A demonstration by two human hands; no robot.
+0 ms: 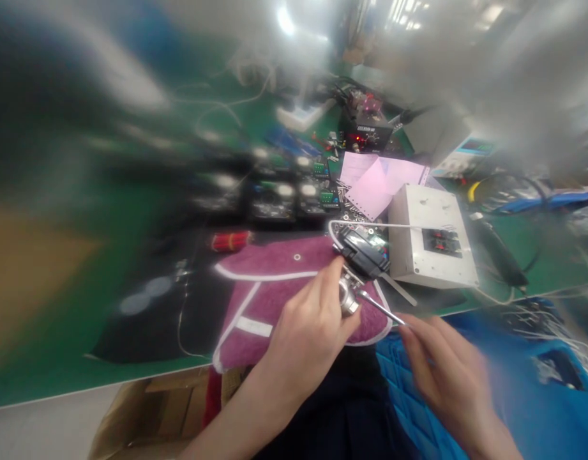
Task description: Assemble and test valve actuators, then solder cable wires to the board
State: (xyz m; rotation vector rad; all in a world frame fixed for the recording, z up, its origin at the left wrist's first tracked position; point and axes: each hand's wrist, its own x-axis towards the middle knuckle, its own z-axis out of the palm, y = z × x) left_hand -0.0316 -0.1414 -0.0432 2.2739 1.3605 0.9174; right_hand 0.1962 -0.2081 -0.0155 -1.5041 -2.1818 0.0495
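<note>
My left hand [313, 319] is closed around a metal pipe fitting [347, 297] joined to a black device housing [363, 253]. A white cable curves out of the housing toward the right. In my right hand [442, 364], the fingers pinch a slim metal wrench [382, 308], whose far end meets the fitting just below the housing. Under the fitting lies a folded purple cloth [269, 294] with white edging. A small metal ring [297, 257] rests on that cloth. My left fingers and palm hide part of the fitting.
A white box [432, 268] with black terminals stands at the right, pink papers [375, 182] behind it. Several black units [273, 201] and loose small hardware lie further back. A red bundle [231, 241] sits left of the cloth. The bench's front edge [145, 382] and a blue tray [562, 370] are nearer me.
</note>
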